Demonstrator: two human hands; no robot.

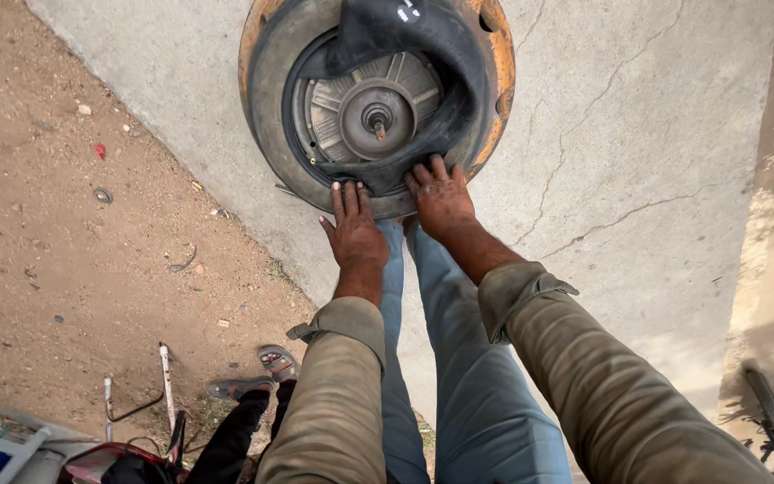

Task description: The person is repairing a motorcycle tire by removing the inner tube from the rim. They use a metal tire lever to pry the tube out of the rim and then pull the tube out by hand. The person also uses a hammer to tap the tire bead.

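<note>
Left hand (354,231): open and flat, fingers together and extended, palm pressed down on the near sidewall of the tyre (266,108); it grips nothing.
Right hand (441,195): open, fingers spread slightly and a little curled, fingertips resting on the black inner tube (423,45) where it meets the tyre's inner edge; whether the tips hook under the rubber cannot be told.
Arms: both reach straight forward and down from the body, nearly parallel, the two hands just beside one another; olive sleeves (342,376) are rolled to the forearm.
Legs: grey-blue trousers (459,376) show between the arms, directly below the wheel.
Tyre: lies flat on the concrete slab (638,134), its axle pointing up toward the camera; being round, it has no long axis in this plane; the top of it is cut off by the picture edge.
Hub (374,112): grey metal, ribbed, with a central axle stub, seated inside the tyre.
Inner tube: loose and folded, draped across the far and right part of the wheel opening.
Rim (502,81): an orange, rusty edge shows at the right side of the wheel.
Surroundings: bare dirt ground (64,224) lies to the left of the slab; another person's sandalled foot (277,361) stands at the lower left, well apart from the hands.
</note>
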